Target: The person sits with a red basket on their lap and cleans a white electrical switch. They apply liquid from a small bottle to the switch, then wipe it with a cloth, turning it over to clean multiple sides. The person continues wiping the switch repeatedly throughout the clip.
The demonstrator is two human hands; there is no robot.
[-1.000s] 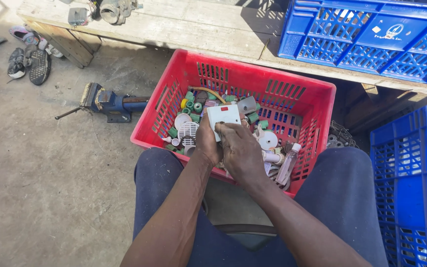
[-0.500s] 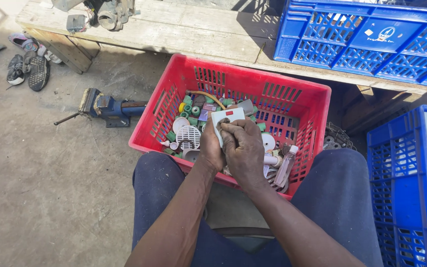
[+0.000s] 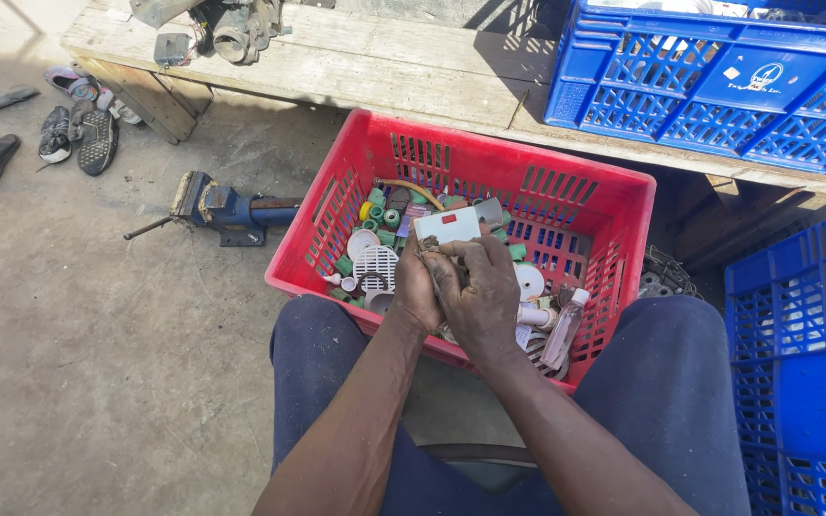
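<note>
The left hand and the right hand are pressed together at the centre of the frame, both closed around a white rectangular plate with a small red mark on its face; the left hand's fingers curl against its lower left edge, the right hand's fingers fold over its lower right part, and only the top of the plate shows above them; whether anything else sits between the palms cannot be told. The plate is held just above the red plastic crate, which rests against the person's knees in dark blue trousers. Inside the crate, left of the hands, lie green cylindrical caps, a round white grille and a small white disc; a curved tan hose piece lies toward the crate's far wall; right of the hands are a white round piece and a clear bottle with a white cap. Left of the crate, on the concrete floor, sits a blue bench vise; shoes and sandals lie at the upper left. A wooden surface crosses the top of the frame, carrying a blue crate at the upper right; another blue crate stands at the right edge.
</note>
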